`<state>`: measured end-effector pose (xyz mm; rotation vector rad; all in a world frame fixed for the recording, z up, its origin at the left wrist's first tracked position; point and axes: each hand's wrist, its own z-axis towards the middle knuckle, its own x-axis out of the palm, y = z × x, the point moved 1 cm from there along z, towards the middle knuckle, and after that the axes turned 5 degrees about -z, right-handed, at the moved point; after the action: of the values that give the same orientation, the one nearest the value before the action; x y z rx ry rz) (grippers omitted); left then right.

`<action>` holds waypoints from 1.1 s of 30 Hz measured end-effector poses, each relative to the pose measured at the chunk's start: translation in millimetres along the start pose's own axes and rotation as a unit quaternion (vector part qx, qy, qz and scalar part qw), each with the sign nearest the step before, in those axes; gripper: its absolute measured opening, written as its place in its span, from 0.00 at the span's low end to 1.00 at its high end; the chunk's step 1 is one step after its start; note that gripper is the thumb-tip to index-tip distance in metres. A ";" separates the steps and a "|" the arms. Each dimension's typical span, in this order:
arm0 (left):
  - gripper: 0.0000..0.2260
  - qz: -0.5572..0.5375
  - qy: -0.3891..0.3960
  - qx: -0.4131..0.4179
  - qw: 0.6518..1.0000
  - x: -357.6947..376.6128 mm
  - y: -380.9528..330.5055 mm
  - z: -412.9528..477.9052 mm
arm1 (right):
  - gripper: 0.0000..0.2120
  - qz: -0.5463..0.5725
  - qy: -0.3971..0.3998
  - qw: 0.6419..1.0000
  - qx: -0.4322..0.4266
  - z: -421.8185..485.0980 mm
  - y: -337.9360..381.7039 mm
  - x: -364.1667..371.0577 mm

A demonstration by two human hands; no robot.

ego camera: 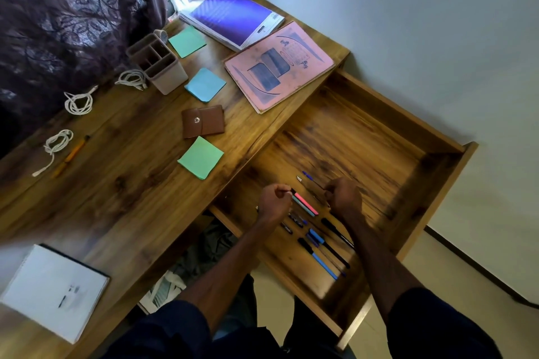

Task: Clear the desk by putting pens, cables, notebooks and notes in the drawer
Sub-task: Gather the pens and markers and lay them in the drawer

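Observation:
The wooden drawer [379,114] stands pulled out at the desk's right. Several pens [320,245] lie in a row on its bottom. My left hand [274,201] is over the drawer's near left part and pinches the end of a pink pen [304,203]. My right hand [344,197] is curled beside it and holds a thin dark pen [315,198]. On the desk lie a pink notebook [280,67], a purple notebook [233,16], green notes [201,157], blue notes [205,84], white cables [78,102] and an orange pen [71,156].
A beige pen holder [159,63] stands at the back of the desk. A brown wallet [203,125] lies mid-desk. A white book [54,291] sits at the near left corner. A dark curtain [58,23] hangs behind, and the wall [437,23] is to the right.

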<state>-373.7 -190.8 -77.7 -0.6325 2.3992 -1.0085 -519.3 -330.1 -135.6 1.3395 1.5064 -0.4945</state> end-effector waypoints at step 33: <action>0.08 0.012 0.028 0.025 0.999 -55.0 -14.4 -1.4 | 0.08 0.016 -0.099 0.995 -0.020 -7.1 53.5 2.0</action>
<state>-327.8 -167.7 -53.4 -0.5623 2.4167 -1.0856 -473.6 -307.4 -118.0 1.2435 1.3238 -0.5561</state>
